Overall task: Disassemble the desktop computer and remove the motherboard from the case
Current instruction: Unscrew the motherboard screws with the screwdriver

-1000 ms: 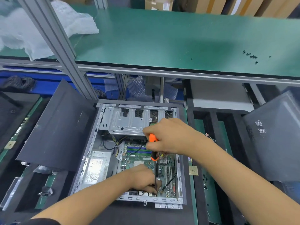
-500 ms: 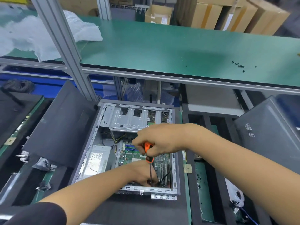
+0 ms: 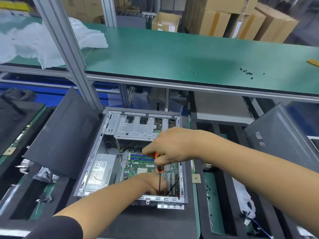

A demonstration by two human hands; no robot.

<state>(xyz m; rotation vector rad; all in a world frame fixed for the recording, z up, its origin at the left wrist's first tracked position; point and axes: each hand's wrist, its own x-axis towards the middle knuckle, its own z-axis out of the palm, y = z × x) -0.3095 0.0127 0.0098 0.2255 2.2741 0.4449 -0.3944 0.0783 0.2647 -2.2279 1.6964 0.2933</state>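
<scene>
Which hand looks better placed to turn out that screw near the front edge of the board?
The right hand, probably. It already grips the orange screwdriver from above, shaft pointing down at the motherboard. The left hand sits low by the tip, seemingly steadying it.

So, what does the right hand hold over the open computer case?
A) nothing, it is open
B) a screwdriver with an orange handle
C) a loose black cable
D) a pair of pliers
B: the right hand grips the orange-handled screwdriver, its dark shaft pointing down beside the left hand over the motherboard.
</scene>
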